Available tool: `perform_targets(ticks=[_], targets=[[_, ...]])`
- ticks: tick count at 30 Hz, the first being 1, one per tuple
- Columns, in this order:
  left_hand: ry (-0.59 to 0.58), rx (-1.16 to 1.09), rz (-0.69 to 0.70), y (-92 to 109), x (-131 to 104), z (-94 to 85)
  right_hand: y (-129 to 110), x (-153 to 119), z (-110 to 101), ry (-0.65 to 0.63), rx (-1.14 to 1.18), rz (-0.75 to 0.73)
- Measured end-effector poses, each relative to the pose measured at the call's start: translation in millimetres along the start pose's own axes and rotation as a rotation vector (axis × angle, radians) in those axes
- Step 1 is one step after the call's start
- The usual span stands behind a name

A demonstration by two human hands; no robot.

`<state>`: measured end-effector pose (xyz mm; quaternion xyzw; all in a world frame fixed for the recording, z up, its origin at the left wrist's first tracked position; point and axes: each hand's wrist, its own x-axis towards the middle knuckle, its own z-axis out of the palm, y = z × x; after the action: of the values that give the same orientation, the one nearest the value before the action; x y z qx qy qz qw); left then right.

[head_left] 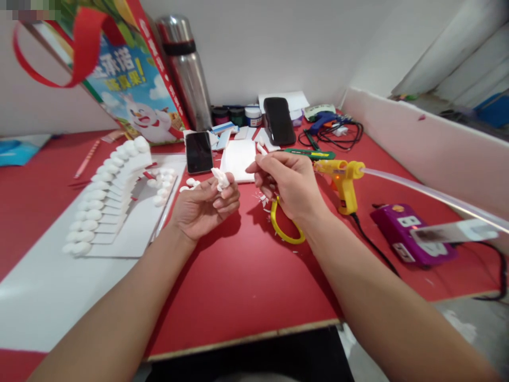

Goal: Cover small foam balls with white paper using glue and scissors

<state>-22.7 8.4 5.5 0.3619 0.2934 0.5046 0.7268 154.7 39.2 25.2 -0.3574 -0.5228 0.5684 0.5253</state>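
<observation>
Between the thumb and fingers of my left hand (201, 209) is a small white lump (221, 179), soft-looking and irregular, like modelling clay. To its right, my right hand (290, 183) is pinched closed, apart from the lump; whatever its fingertips hold, if anything, is too small to make out. A yellow looped handle (287, 236) lies partly hidden under that hand. Behind my left hand are a few more white lumps (190, 184). A white stepped model (115, 212), edged with rounded white pieces, stands to the left on a white board (43, 297).
On the right are a yellow glue gun (347, 191) with a long clear stick and a purple box (413, 236). Toward the back lie a phone (199, 152), white sheets (238, 159), a green cutter (312, 154) and a black case (278, 121). A steel flask (189, 79) stands beside a bag (139, 90).
</observation>
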Motion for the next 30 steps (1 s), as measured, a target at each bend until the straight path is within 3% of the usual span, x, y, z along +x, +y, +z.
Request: perform_targets(ticks=[5, 11, 15, 19, 26, 30], targets=[[0.032, -0.108, -0.021, -1, 0, 2.5, -2, -2, 2, -0.029, -0.052, -0.049], [0.189, 0.099, 0.143, -8, 5, -0.8, 8, 1, 1, -0.1, -0.325, -0.126], [0.208, 0.238, 0.193, -12, 6, -4.5, 14, 1, -2, -0.103, -0.547, -0.263], [0.204, 0.313, 0.175, -14, 6, -7.2, 14, 1, -4, -0.118, -0.595, -0.294], [0.224, 0.348, 0.18, -14, 6, -5.4, 15, 4, -9, -0.033, -0.702, -0.289], [0.268, 0.327, 0.169, -14, 7, -6.7, -1, 0, -3, 0.001, -0.886, -0.325]])
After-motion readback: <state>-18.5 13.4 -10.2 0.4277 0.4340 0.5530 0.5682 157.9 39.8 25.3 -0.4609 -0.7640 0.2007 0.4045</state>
